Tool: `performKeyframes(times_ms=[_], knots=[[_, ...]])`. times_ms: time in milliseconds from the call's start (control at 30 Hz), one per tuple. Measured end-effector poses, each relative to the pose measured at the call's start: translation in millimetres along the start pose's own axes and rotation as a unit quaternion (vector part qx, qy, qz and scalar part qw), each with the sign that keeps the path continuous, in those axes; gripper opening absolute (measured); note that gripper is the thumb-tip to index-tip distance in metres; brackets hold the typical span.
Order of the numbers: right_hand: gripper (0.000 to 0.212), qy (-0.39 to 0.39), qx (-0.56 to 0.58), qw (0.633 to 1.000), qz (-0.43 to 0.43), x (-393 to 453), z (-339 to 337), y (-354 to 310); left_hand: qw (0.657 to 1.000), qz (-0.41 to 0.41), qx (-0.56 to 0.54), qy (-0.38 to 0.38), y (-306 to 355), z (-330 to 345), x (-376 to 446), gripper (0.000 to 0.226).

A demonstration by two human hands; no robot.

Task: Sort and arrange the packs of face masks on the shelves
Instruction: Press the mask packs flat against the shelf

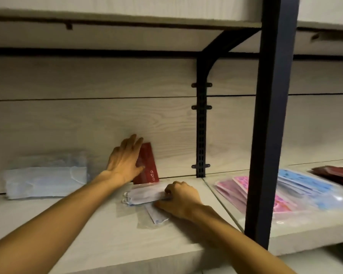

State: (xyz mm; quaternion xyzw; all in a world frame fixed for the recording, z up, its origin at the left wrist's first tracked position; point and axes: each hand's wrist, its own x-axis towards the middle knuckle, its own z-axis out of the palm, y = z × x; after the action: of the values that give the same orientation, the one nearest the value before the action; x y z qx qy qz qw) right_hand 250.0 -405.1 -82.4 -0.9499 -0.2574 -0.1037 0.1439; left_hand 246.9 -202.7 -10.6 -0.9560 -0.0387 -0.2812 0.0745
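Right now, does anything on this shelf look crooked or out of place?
Yes. The red pack leans tilted against the back wall under the left hand, not flat. The white pack gripped by the right hand lies skewed over another clear pack.

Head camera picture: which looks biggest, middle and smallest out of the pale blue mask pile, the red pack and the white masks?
1. Pale blue mask pile, clearly largest.
2. White masks and red pack look alike; hands hide part of each, so no ranking.
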Motion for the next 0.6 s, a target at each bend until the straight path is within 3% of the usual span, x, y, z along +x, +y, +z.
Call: performKeyframes(times_ms=[200,367,467,600], knots=[[0.052,0.024,0.006,1.0,-0.002,2.0,5.8,2.6,0.997,0.047,0.031,0.047,-11.8,23.0,5.3,0.082],[0.051,0.046,0.007,0.999,-0.013,3.2,11.2,5.9,0.997,0.006,-0.069,0.016,-21.1,29.8,1.8,0.049],[0.052,0.05,0.006,0.999,-0.02,2.9,12.9,6.2,0.997,0.0,-0.072,-0.007,-23.7,28.2,-2.8,0.026],[0.042,0.06,0.02,0.998,-0.018,2.3,12.7,7.2,0.996,-0.02,-0.079,0.035,-27.9,18.4,-9.8,0.023]])
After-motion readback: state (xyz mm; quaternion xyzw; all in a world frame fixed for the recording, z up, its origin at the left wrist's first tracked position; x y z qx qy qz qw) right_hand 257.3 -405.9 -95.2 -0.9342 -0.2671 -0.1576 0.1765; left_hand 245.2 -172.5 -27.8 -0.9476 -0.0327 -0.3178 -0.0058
